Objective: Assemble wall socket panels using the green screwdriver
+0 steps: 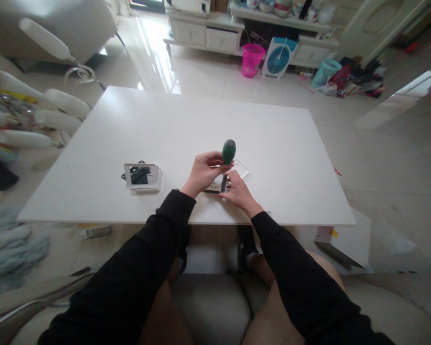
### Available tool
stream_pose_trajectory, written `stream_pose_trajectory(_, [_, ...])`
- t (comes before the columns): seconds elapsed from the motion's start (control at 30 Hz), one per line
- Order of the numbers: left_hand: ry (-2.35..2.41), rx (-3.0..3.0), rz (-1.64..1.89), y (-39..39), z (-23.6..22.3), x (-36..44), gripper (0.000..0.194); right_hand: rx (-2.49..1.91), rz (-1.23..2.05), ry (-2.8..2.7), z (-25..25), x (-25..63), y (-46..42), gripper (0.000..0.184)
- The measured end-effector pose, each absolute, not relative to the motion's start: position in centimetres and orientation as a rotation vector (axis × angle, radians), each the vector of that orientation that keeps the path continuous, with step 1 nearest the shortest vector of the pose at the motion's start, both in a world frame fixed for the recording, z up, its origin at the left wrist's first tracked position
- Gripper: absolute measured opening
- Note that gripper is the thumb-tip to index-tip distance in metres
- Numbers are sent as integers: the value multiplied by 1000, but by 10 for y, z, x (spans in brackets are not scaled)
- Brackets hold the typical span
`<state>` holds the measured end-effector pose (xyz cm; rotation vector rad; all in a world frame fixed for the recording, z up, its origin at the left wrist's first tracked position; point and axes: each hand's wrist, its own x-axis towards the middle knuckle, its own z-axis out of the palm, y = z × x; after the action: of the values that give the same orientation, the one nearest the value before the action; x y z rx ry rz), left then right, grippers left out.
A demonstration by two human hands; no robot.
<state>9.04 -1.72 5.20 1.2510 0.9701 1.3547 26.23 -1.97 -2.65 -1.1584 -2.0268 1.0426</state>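
My left hand (207, 168) is closed around the lower part of a screwdriver (229, 151), whose green handle with a dark end stands nearly upright. Its tip is hidden by my fingers. Below it lies a wall socket (215, 185) with a white face and a dark edge, partly covered by both hands. My right hand (239, 191) grips the socket's right side, thumb near the front and fingers behind. Just beyond my right hand, a thin white frame (242, 169) lies on the white table (273, 139).
To the left on the table, a white frame (158, 179) rests with black plastic parts (139, 174) showing through it. A white chandelier-like fixture (62, 103) borders the table's left edge. A pink basket (252, 61) and a blue fan (278, 57) stand on the floor beyond.
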Motion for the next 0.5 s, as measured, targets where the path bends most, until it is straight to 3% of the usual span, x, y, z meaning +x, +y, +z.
stream_pose_trajectory(0.33, [960,1402,1270,-19,50,89,33,-1123,1053,-2001,-29,263,-20,67])
stream_pose_trajectory(0.5, [977,1445,1232,-19,48,87,30,-1142,1079,-1980,-29,262,-21,77])
